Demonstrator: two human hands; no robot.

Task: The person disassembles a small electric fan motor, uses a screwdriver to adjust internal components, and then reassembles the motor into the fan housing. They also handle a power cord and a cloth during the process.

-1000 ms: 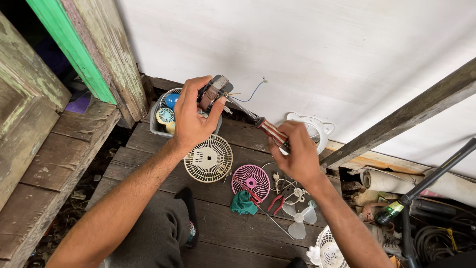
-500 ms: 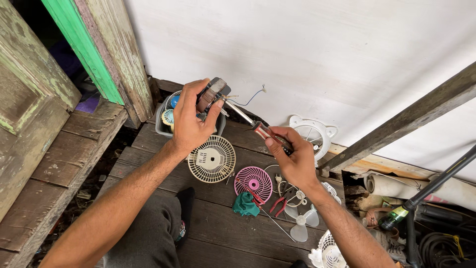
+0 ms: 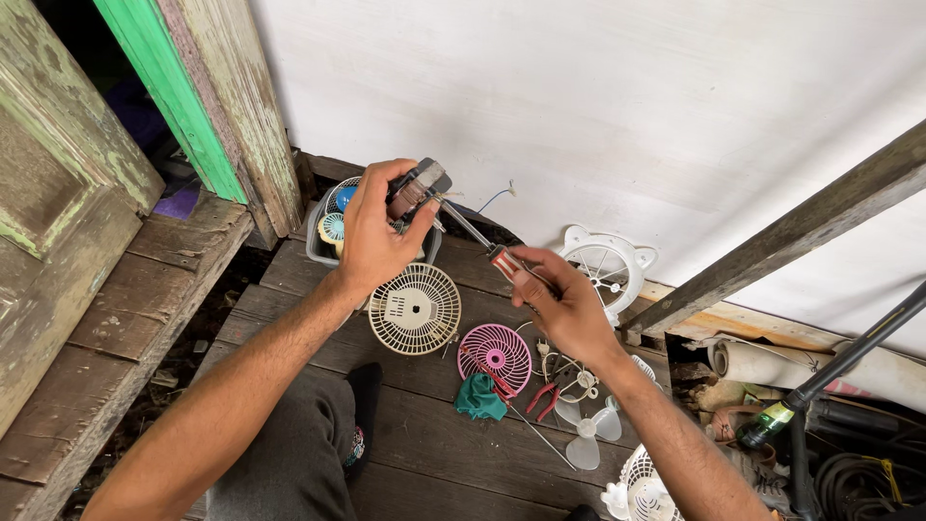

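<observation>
Left hand (image 3: 374, 232) clenched round a small motor (image 3: 417, 186), held up above the cream fan grille (image 3: 416, 309). Right hand (image 3: 564, 304) grips a screwdriver (image 3: 479, 240) (red handle), tip at the motor. Pink grille (image 3: 495, 353) lies on the planks (image 3: 434, 453).

Right hand (image 3: 564, 307): drawn in from the right of centre toward frame centre, closer to the left hand (image 3: 374, 232).
Screwdriver (image 3: 482, 244): now angled more steeply, tip apparently at the small motor (image 3: 421, 185).
Grip: shifted from wrapped over the handle to pinching its end.
Camera view: tilted, more green door frame (image 3: 172, 92) shown upper left.
</observation>
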